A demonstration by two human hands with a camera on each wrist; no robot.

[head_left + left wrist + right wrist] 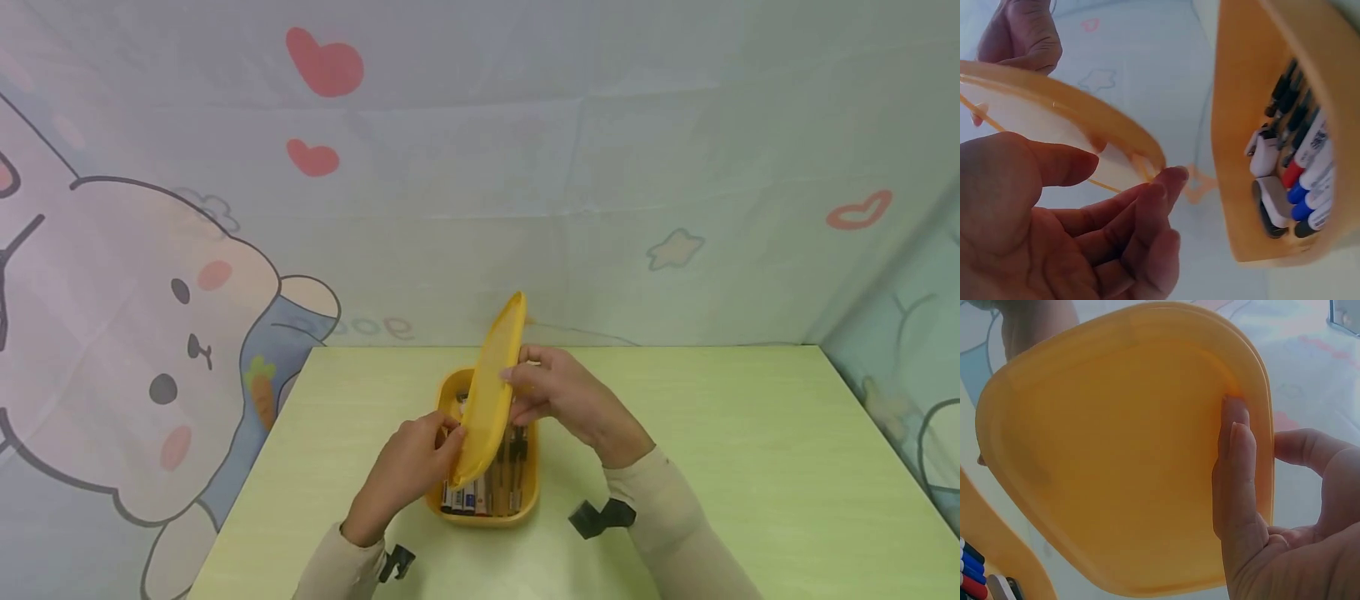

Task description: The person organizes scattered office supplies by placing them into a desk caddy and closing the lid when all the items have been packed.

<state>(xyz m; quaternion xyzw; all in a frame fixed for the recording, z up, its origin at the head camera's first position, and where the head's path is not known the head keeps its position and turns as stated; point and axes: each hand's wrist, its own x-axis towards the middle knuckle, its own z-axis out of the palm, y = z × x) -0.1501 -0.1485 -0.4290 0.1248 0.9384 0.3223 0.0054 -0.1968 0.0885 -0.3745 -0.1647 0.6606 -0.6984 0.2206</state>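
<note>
A translucent yellow lid [491, 392] is tilted steeply on edge over a yellow plastic box [532, 487]. My left hand [412, 458] pinches the lid's near left edge between thumb and fingers. On the other side, my right hand [577, 400] grips the long edge, its fingers [1241, 462] flat along the outer face and the thumb at the rim. Inside the box lie whiteboard markers [1307, 181] with red, blue and black caps, several dark pens [1288, 100] and small white items [1272, 200]. The lid hides part of the contents in the head view.
The box stands on a pale green table [712, 450], near its middle. Behind it hangs a cloth backdrop [465, 167] with printed hearts and a rabbit. Black mounts [592, 518] are strapped at both wrists over light sleeves [667, 517].
</note>
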